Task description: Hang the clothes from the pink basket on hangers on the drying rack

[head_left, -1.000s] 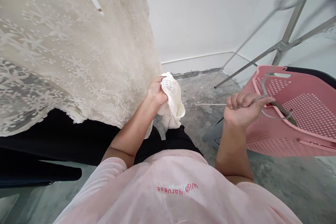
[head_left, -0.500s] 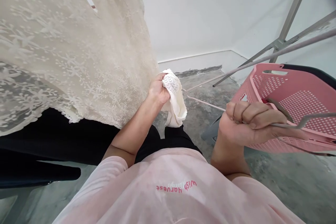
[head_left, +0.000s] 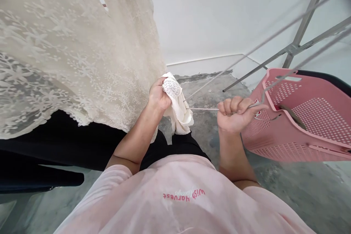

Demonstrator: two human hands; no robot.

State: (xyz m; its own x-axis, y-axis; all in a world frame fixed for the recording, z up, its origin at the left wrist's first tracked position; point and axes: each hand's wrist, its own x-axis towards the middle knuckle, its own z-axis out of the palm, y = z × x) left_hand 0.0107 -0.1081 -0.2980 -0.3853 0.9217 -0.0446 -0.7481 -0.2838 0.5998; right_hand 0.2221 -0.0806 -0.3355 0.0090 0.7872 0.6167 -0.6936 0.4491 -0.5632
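Observation:
Gathered in my left hand (head_left: 159, 95) is a small cream cloth (head_left: 179, 108) with a patterned patch near its top; its lower part hangs over my dark trousers. A thin pale cord (head_left: 203, 109) runs from the cloth to my right hand (head_left: 236, 112), whose fingers are curled around it. More cord stretches from the cloth up to the upper right, and a loose end dangles beside my right hand, in front of the pink basket. Where the cord meets the cloth is hidden in the folds.
A large cream lace fabric (head_left: 109, 51) hangs at the left, over black fabric (head_left: 90, 146). At the right is a perforated pink basket (head_left: 285, 128) with a black handle. Behind it, a metal frame (head_left: 293, 49) leans near the white wall (head_left: 208, 14).
My right hand has moved left, away from the basket and closer to the cloth, still holding the cord. My left hand and the cloth have shifted slightly left.

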